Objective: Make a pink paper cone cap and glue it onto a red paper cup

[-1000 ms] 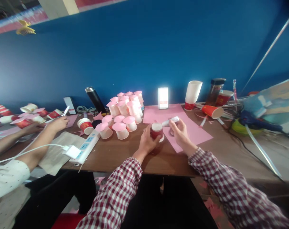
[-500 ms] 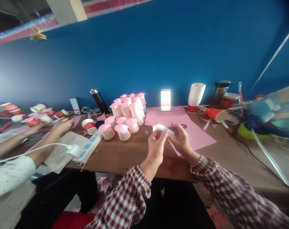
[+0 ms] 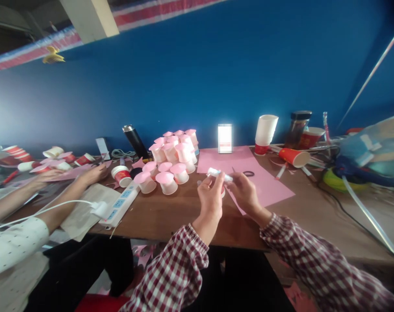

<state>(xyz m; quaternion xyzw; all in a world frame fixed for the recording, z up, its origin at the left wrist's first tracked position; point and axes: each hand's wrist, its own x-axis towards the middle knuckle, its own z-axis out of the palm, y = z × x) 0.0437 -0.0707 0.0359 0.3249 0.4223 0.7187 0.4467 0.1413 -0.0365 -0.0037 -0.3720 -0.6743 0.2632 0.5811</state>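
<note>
My left hand [image 3: 210, 197] is closed, thumb and fingers pinching a small white tube that looks like a glue stick [image 3: 213, 172], held tilted above the table. At the tube's right end, my right hand [image 3: 245, 190] is closed around it, its fingertips partly hidden. Between my palms a pale, reddish rounded edge shows; I cannot make out what it is. Behind the hands lies a large pink paper sheet [image 3: 271, 184], with scissors [image 3: 248, 173] resting on it. To the left stand several white paper cups with pink paper discs on top [image 3: 166, 184].
A power strip [image 3: 122, 207] with a plugged-in white charger lies left. Against the blue wall stand a black flask [image 3: 135, 141], a glowing phone [image 3: 225, 138] and a stack of cups [image 3: 266, 134]. An orange-red cup [image 3: 293, 157] lies right. A co-worker's hands [image 3: 94, 173] handle pink paper at far left.
My hands hold nearly the same place, the white tube turned slightly and showing more clearly. The co-worker's hands have shifted, with pink paper now between them. The view has tilted slightly.
</note>
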